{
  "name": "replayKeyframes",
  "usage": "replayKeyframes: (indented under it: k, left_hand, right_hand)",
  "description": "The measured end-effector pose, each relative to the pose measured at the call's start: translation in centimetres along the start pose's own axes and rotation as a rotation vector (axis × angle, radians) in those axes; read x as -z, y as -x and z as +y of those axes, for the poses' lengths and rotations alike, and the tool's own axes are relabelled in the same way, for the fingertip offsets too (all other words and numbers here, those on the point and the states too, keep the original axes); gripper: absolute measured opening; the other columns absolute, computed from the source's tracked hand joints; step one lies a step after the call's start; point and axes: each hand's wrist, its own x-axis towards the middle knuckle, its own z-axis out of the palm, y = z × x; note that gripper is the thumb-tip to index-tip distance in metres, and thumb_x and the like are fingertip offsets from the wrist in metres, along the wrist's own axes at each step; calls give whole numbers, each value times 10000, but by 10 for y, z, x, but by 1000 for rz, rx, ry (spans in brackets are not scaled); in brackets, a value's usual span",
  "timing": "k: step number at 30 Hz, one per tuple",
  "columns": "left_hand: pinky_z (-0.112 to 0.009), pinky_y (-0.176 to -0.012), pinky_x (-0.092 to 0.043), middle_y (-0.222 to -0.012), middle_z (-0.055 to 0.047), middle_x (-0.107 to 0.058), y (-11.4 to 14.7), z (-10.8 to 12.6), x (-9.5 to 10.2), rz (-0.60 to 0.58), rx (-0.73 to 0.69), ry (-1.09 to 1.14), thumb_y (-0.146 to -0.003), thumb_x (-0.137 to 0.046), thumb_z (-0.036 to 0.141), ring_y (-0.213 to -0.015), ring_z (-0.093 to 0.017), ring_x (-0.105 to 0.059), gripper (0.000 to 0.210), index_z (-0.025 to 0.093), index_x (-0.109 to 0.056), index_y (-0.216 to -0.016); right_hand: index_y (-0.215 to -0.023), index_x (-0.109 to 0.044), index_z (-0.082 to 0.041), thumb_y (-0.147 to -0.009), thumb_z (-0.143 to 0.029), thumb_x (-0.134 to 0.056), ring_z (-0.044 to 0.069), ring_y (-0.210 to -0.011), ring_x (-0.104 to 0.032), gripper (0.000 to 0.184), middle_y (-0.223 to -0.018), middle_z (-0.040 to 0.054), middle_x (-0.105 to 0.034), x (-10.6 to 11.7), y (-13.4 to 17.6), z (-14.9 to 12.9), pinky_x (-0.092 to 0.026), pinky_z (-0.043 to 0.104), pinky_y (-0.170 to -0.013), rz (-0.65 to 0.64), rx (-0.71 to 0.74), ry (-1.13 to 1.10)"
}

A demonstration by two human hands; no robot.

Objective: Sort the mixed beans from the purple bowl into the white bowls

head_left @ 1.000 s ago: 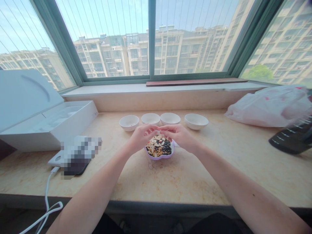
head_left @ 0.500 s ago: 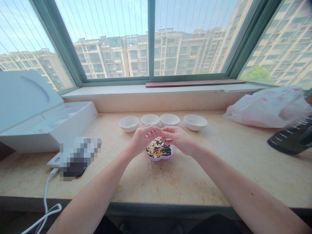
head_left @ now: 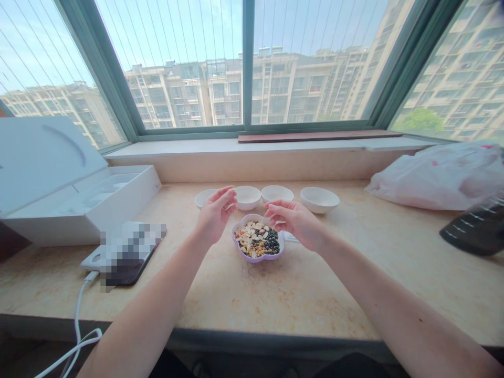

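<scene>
A lilac flower-shaped bowl (head_left: pixel 258 259) sits in the middle of the counter, holding a mix of pale nut pieces, black beans and yellow grains. To its upper left, my left hand (head_left: pixel 216 216) is raised with thumb and fingers pinched; anything between the tips is too small to name. My right hand (head_left: pixel 293 220) hovers at the bowl's upper right, its fingertips drawn together, their contents unclear. Behind the hands stand white bowls: the leftmost bowl (head_left: pixel 203 198) is partly covered by my left hand, then come a second bowl (head_left: pixel 248 198), a third bowl (head_left: pixel 277 193) and a rightmost bowl (head_left: pixel 319 200).
At the left are an open white box (head_left: pixel 122 202) and a partly blurred-out phone (head_left: pixel 137 270) beside a white cable (head_left: pixel 79 299). A plastic bag (head_left: pixel 437 176) and a dark object with white marks (head_left: pixel 472 231) lie at the right. Windows and a sill (head_left: pixel 189 148) bound the back.
My hands, which met above the lilac bowl, have parted. The left moved left and up toward the leftmost white bowl; the right shifted slightly right. The lilac bowl's contents show more fully.
</scene>
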Motion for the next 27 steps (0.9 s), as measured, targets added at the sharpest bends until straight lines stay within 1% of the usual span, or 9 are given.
replayKeyframes:
  k: [4,8,14,16,18,20,23,25,27]
  left_hand:
    - [-193,-727,-558,-990,-32,-738,-3,1,4,20,19,10,-836,-711,290,-797,-86,-686,204,198,-686,-1016]
    - [-194,-745,-566,-1036,-36,-746,-1,1,3,16,28,31,-831,-704,261,-819,-87,-699,181,199,-674,-998]
    - [-207,-791,-572,-1048,-39,-750,-2,-1,3,-10,0,15,-813,-743,293,-855,-96,-712,190,197,-661,-955]
    - [-211,-795,-571,-1050,-43,-752,-2,-3,3,-4,-5,28,-800,-755,298,-857,-99,-711,199,194,-670,-947]
    - [-231,-798,-573,-1044,-53,-755,-2,-3,2,8,-40,-14,-799,-752,316,-847,-109,-711,202,190,-681,-939]
    - [-269,-794,-578,-1024,-68,-759,1,-2,2,30,-148,-185,-820,-731,343,-845,-136,-711,202,185,-696,-941]
    - [-320,-842,-569,-1008,-73,-764,6,1,4,34,-458,-663,-876,-668,330,-890,-175,-704,156,199,-731,-935]
    - [-322,-883,-552,-1018,-67,-767,9,3,8,6,-656,-925,-915,-618,292,-922,-177,-699,150,216,-745,-932]
    - [-308,-878,-547,-1024,-60,-769,10,5,10,-13,-764,-1048,-942,-582,278,-913,-169,-699,173,225,-747,-944]
  right_hand:
    - [-980,-722,-175,-792,-407,-755,126,-708,-603,300,-865,43,-675,1,-1,2,-481,251,-631,-7,3,10]
    - [-975,-723,-180,-792,-408,-751,132,-722,-605,294,-872,48,-681,-1,0,2,-492,252,-638,1,1,29]
    - [-964,-725,-184,-784,-425,-755,137,-728,-606,302,-867,43,-687,-1,0,1,-493,270,-657,-2,0,42]
    - [-954,-725,-183,-781,-420,-757,135,-721,-603,295,-851,37,-683,-1,0,1,-484,267,-647,-3,0,37]
    - [-946,-724,-182,-778,-415,-759,131,-714,-598,288,-838,33,-677,-2,0,1,-473,260,-632,2,-2,32]
    - [-940,-722,-179,-778,-418,-757,129,-709,-595,291,-833,34,-674,-2,1,0,-468,259,-627,1,-2,32]
    - [-915,-717,-176,-774,-441,-756,133,-718,-596,302,-836,39,-675,-3,2,-1,-472,268,-641,-6,12,64]
    - [-882,-709,-174,-770,-456,-757,135,-728,-597,307,-839,41,-675,-3,2,-2,-477,272,-651,-10,24,102]
    - [-856,-701,-170,-771,-469,-754,136,-730,-595,315,-846,44,-675,-4,3,-2,-481,274,-652,-17,35,135]
